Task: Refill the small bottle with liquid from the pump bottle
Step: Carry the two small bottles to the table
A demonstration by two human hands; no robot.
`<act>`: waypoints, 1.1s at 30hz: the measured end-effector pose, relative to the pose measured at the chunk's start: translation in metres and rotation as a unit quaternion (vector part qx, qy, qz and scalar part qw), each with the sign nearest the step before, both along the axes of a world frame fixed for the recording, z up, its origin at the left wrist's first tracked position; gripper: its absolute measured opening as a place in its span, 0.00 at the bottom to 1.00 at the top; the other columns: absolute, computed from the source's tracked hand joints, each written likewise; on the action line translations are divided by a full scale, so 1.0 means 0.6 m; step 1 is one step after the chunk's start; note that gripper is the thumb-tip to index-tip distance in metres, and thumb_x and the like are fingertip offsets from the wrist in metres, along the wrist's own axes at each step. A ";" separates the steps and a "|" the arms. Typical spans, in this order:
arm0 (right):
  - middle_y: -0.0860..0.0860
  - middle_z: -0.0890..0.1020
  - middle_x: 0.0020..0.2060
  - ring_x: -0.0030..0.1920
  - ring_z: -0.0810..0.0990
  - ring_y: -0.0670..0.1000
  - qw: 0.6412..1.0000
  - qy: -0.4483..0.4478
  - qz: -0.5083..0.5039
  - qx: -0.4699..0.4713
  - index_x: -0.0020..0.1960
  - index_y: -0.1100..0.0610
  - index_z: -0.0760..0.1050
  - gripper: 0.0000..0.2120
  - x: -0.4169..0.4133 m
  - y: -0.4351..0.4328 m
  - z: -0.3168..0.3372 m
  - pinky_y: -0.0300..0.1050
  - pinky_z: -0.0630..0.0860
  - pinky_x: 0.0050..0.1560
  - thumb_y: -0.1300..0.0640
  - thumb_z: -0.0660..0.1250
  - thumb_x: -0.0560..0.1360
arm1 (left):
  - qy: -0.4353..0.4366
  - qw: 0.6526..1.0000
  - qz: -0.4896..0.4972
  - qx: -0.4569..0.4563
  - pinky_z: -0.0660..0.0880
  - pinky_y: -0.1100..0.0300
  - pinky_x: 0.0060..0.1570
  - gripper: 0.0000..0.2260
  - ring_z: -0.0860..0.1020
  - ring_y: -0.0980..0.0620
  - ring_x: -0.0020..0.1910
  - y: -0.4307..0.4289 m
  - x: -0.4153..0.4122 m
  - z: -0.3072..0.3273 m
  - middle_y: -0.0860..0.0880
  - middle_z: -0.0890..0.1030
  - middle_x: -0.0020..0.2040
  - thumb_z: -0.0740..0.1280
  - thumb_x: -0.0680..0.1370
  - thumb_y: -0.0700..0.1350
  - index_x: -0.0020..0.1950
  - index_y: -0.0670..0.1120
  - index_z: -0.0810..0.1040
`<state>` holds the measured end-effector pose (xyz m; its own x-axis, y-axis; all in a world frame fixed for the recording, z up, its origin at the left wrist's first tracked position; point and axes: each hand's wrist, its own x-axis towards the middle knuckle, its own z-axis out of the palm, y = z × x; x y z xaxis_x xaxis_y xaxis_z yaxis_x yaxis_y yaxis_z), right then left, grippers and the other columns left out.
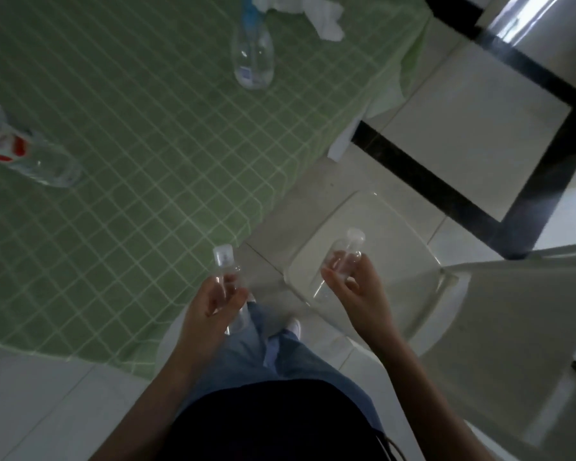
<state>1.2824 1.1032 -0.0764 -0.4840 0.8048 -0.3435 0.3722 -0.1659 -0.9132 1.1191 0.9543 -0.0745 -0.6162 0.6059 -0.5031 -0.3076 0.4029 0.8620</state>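
Short of the green checked tablecloth's [130,128] corner, the left hand [213,302] grips a small clear bottle [225,271] and the right hand [351,287] a second small bottle [345,256], caps forward, with the pump bottle [253,58] upright well ahead, roughly between them.

2 sm bottles [226,268] [344,256], 2 lg bottles [253,59] [45,161], 1 tissue wad [316,15]

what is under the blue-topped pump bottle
The pump bottle stands on a green checked cloth. Whatever lies beneath that cloth is covered and cannot be seen.
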 end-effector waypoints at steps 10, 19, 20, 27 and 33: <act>0.38 0.82 0.39 0.40 0.81 0.34 0.998 -0.023 0.057 0.015 0.48 0.48 0.74 0.08 -0.173 0.068 -0.007 0.30 0.76 0.40 0.59 0.70 0.75 | -0.003 0.997 0.058 0.043 0.74 0.67 0.41 0.11 0.78 0.59 0.37 0.059 -0.128 -0.010 0.50 0.80 0.40 0.67 0.74 0.35 0.47 0.51 0.76; 0.46 0.81 0.43 0.42 0.82 0.42 0.993 -0.012 0.120 0.007 0.52 0.62 0.75 0.08 -0.328 0.092 0.001 0.42 0.79 0.45 0.59 0.68 0.76 | 0.019 0.995 0.088 0.043 0.73 0.59 0.44 0.10 0.78 0.57 0.38 0.091 -0.251 -0.012 0.56 0.81 0.36 0.69 0.74 0.39 0.42 0.56 0.78; 0.47 0.82 0.44 0.43 0.82 0.44 0.991 -0.014 0.133 0.008 0.52 0.62 0.75 0.09 -0.342 0.095 0.003 0.42 0.79 0.46 0.58 0.68 0.76 | 0.019 0.995 0.088 0.042 0.73 0.61 0.43 0.11 0.78 0.59 0.38 0.097 -0.260 -0.011 0.57 0.81 0.37 0.69 0.74 0.40 0.42 0.58 0.78; 0.46 0.81 0.44 0.40 0.81 0.36 0.982 0.007 0.189 -0.003 0.51 0.55 0.74 0.07 -0.420 0.160 0.009 0.30 0.76 0.40 0.61 0.69 0.75 | 0.046 0.992 0.107 0.041 0.74 0.69 0.36 0.10 0.80 0.64 0.39 0.146 -0.304 -0.019 0.60 0.83 0.40 0.69 0.73 0.43 0.44 0.60 0.77; 0.40 0.83 0.43 0.44 0.82 0.38 0.959 0.047 0.276 0.030 0.51 0.48 0.75 0.08 -0.472 0.246 0.008 0.33 0.77 0.45 0.56 0.70 0.74 | 0.068 0.982 0.173 0.042 0.76 0.65 0.42 0.10 0.81 0.60 0.43 0.209 -0.319 -0.035 0.54 0.84 0.44 0.71 0.72 0.41 0.46 0.58 0.78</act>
